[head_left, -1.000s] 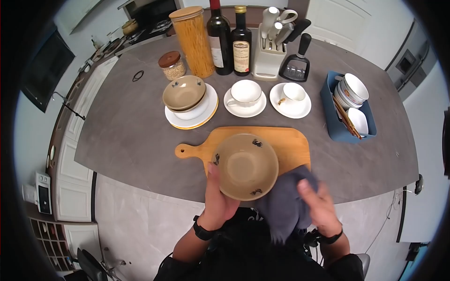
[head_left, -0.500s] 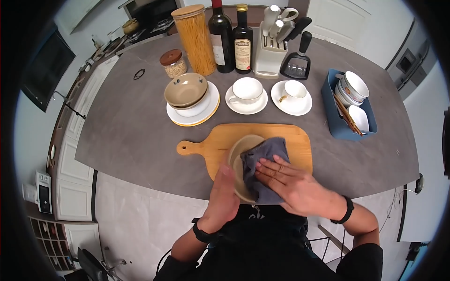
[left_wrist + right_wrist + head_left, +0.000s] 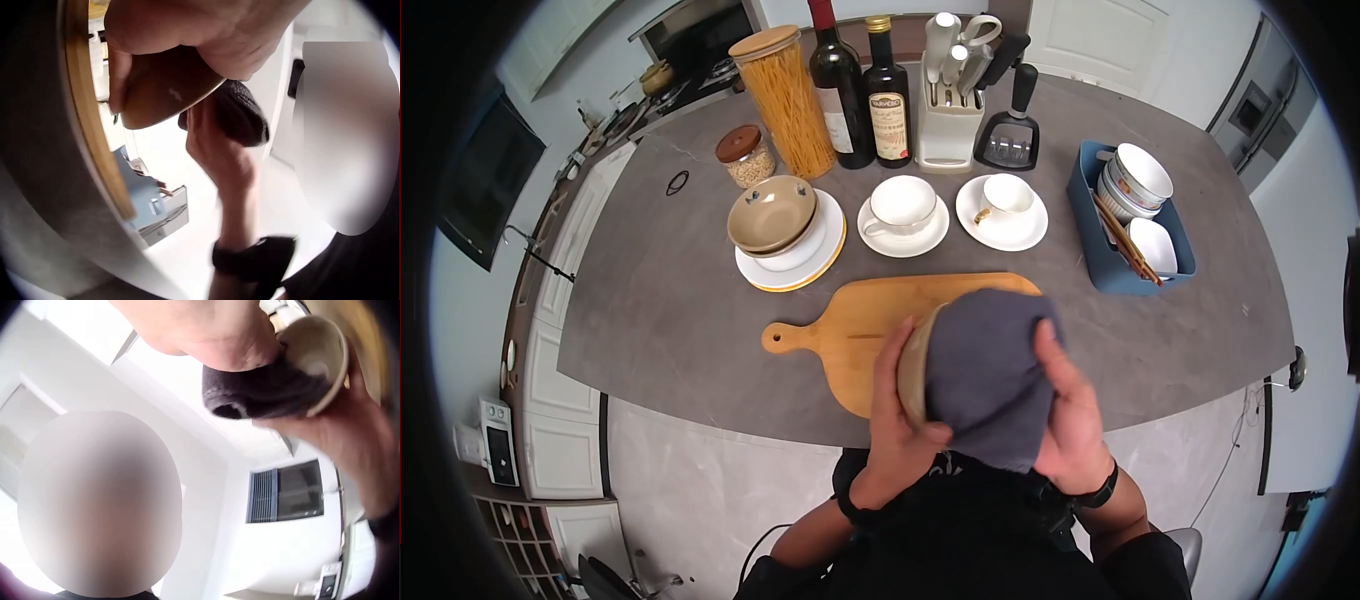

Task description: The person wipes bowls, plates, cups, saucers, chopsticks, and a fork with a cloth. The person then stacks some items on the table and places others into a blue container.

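Observation:
A beige-brown bowl (image 3: 913, 370) is held tilted above the front of the wooden cutting board (image 3: 850, 350), its opening turned to the right. My left hand (image 3: 897, 430) grips it by the left side, thumb near the lower rim; the bowl's outer wall (image 3: 165, 90) shows in the left wrist view. With my right hand (image 3: 1075, 420) I hold a dark grey cloth (image 3: 990, 370) against the bowl, thumb on top of the cloth. Most of the bowl's inside is hidden by the cloth in the head view, while the right wrist view shows part of the interior (image 3: 309, 350).
Behind the board stand stacked bowls (image 3: 772, 215) on plates and two white cups (image 3: 903, 203) on saucers. Farther back are a pasta jar (image 3: 785, 105), dark bottles (image 3: 888, 105) and a knife block (image 3: 950, 125). A blue bin (image 3: 1090, 220) of dishes is at right.
The cloth went from beside the bowl to inside it under my flat right hand, and now covers its opening. The bowl has tilted further to the right, and my right thumb now lies over the cloth.

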`<control>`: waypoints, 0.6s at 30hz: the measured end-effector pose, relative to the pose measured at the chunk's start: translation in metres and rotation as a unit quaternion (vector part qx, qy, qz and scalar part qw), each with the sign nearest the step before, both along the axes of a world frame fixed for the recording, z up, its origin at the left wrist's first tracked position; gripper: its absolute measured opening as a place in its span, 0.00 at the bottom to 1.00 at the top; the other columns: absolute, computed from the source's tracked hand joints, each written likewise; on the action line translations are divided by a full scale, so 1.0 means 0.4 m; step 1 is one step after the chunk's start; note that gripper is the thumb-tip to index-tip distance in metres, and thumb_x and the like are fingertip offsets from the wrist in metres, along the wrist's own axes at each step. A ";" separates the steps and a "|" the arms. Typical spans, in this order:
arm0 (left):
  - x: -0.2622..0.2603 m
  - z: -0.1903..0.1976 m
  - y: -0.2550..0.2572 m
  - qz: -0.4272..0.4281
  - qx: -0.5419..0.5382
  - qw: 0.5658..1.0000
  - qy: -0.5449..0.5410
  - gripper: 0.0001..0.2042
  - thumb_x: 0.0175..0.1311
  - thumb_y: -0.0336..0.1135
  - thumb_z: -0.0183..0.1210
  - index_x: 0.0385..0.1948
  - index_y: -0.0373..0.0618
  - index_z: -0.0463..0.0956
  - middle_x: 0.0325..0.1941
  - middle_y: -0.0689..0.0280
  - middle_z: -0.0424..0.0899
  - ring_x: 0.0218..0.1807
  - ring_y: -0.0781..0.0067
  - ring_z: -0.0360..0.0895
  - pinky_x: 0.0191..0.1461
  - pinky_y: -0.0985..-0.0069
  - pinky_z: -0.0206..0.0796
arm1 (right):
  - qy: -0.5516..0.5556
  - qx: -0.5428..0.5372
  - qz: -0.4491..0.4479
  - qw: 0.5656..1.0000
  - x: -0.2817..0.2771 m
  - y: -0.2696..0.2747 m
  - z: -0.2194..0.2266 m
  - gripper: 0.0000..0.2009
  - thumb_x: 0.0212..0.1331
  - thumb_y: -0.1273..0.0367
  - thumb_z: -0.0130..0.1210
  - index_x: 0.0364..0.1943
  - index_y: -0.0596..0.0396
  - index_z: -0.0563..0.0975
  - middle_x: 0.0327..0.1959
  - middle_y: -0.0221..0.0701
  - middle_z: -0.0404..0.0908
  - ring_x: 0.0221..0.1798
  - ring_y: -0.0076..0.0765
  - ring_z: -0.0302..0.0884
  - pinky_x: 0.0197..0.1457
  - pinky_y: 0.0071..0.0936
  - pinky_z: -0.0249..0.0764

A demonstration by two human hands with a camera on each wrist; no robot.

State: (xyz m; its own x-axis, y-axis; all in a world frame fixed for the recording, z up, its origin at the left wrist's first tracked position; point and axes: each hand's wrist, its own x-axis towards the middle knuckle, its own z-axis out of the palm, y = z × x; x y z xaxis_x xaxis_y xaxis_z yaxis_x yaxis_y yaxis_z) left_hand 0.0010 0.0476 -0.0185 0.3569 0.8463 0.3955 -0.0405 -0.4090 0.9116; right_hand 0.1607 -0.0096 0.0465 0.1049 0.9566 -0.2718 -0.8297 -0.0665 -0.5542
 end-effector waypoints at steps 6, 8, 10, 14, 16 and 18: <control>-0.046 -0.026 -0.024 -0.204 -0.396 0.868 -0.218 0.45 0.73 0.67 0.46 0.78 0.40 0.42 0.78 0.56 0.56 0.80 0.62 0.56 0.80 0.61 0.52 | -0.599 0.261 -0.026 0.757 0.073 -0.012 0.003 0.42 0.68 0.39 0.50 0.71 0.65 0.65 0.76 0.52 0.60 0.78 0.55 0.60 0.78 0.54 0.55; -0.040 0.005 -0.039 -0.211 -0.420 0.856 -0.216 0.44 0.74 0.66 0.46 0.78 0.40 0.42 0.79 0.56 0.55 0.80 0.61 0.55 0.80 0.61 0.51 | -0.803 0.288 0.137 0.503 0.076 0.013 0.033 0.46 0.57 0.41 0.61 0.75 0.55 0.63 0.81 0.47 0.50 0.82 0.62 0.48 0.81 0.58 0.47; -0.036 0.004 -0.040 -0.245 -0.431 0.845 -0.201 0.43 0.75 0.61 0.48 0.78 0.40 0.42 0.80 0.56 0.54 0.80 0.62 0.54 0.81 0.63 0.49 | -0.854 0.251 0.111 0.442 0.032 0.011 0.017 0.46 0.50 0.49 0.68 0.76 0.47 0.62 0.79 0.47 0.53 0.77 0.64 0.57 0.77 0.55 0.57; -0.048 -0.016 -0.050 -0.255 -0.412 0.871 -0.077 0.43 0.71 0.51 0.57 0.78 0.37 0.43 0.77 0.55 0.59 0.78 0.63 0.56 0.78 0.66 0.51 | -0.819 0.164 0.070 0.545 0.049 0.016 -0.008 0.39 0.53 0.63 0.69 0.72 0.46 0.66 0.61 0.41 0.74 0.53 0.50 0.80 0.49 0.40 0.78; -0.042 0.024 -0.044 -0.260 -0.400 0.876 -0.067 0.43 0.70 0.49 0.59 0.78 0.37 0.45 0.76 0.54 0.60 0.77 0.63 0.57 0.78 0.66 0.51 | -0.806 0.151 0.074 0.567 0.069 0.015 -0.020 0.35 0.55 0.63 0.68 0.69 0.48 0.68 0.56 0.41 0.78 0.49 0.50 0.81 0.46 0.41 0.78; -0.034 0.056 -0.030 -0.268 -0.385 0.881 -0.057 0.42 0.69 0.47 0.60 0.77 0.37 0.46 0.75 0.54 0.62 0.76 0.63 0.59 0.77 0.66 0.52 | -0.794 0.138 0.074 0.588 0.087 0.011 -0.034 0.30 0.57 0.64 0.67 0.65 0.50 0.71 0.51 0.41 0.81 0.45 0.50 0.82 0.43 0.41 0.79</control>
